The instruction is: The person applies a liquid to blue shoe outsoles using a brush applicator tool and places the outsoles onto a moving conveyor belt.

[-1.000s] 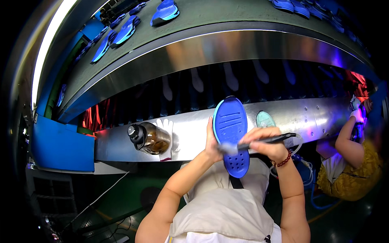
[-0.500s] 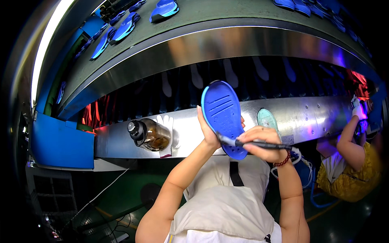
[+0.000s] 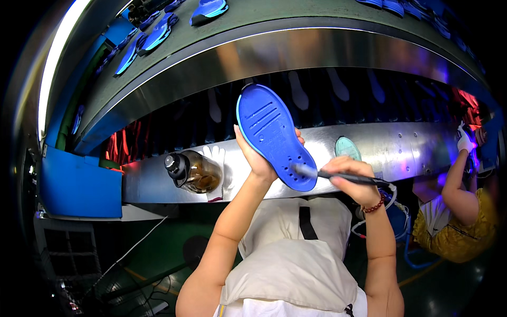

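Note:
My left hand (image 3: 257, 162) is wrapped around a blue shoe sole (image 3: 266, 124), its thumb along the left edge and fingertips showing at the right edge. Grooves cross the sole's wide upper part, and small holes dot its lower end. It is held tilted, face toward me, above the metal ledge. In my right hand (image 3: 359, 182) a brush (image 3: 306, 170) with a black handle is gripped; its bristles, blurred, are at the holed lower end. A white tube trails from the handle's rear. Just beyond that hand a mint-green sole-shaped piece (image 3: 347, 148) lies on the ledge.
A dark-capped amber bottle (image 3: 199, 173) stands on the metal ledge (image 3: 145, 187) beside a white glove (image 3: 216, 155). Above runs a green belt (image 3: 296, 13) carrying blue soles (image 3: 208, 9). At right a co-worker's gloved hand (image 3: 465, 142) is busy near red light.
The sole has moved left and up and is tilted more. The brush has shifted from the sole's left edge to the holes at its lower end.

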